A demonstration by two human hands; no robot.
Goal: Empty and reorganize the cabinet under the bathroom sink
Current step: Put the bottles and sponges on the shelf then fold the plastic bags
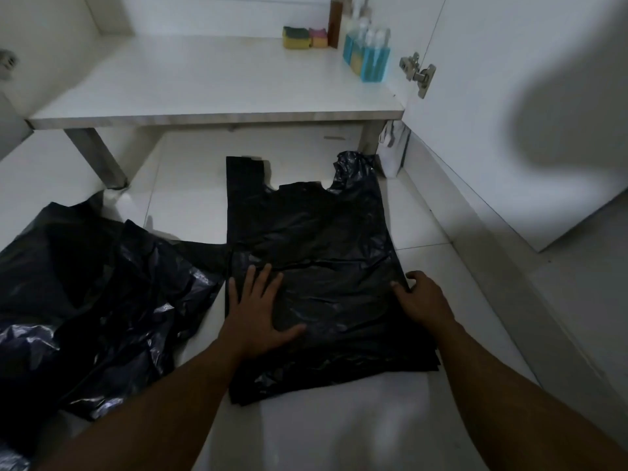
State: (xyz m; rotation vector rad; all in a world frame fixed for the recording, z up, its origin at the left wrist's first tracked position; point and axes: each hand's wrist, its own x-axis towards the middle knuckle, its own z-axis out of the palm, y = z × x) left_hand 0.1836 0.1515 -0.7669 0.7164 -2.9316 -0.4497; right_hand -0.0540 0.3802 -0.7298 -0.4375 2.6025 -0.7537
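Item: black plastic bag, vest type with 2 handle loops at its far end, laid flat on the white tiled floor in front of the open cabinet. Its near edge shows several layers, so it may be a small stack of bags or 1 bag doubled over; the view does not settle which.

Left hand: palm down, fingers spread and flat on the bag's near-left area, pressing and grasping nothing.

Right hand: at the bag's right edge, its grip closed lightly on that edge between thumb and fingers.

Handling, as judged: very light, thin film, limp with no stiffness of its own. Slick against the glossy tile, likely to slide or balloon with trapped air unless pinned by a flat palm. Creases readily; not fragile, though a hard tug at 1 point could stretch or tear it. Best taken at an edge or corner with a pinch, or by the handle loops, while the other palm holds the body down for smoothing or folding.

Also present: a loose heap of crumpled black bags on the floor to the left, its edge reaching the flat one. On the cabinet shelf: 2 sponges, a brown bottle, and a blue pack of bottles, all far right. A door hinge sits beside them.
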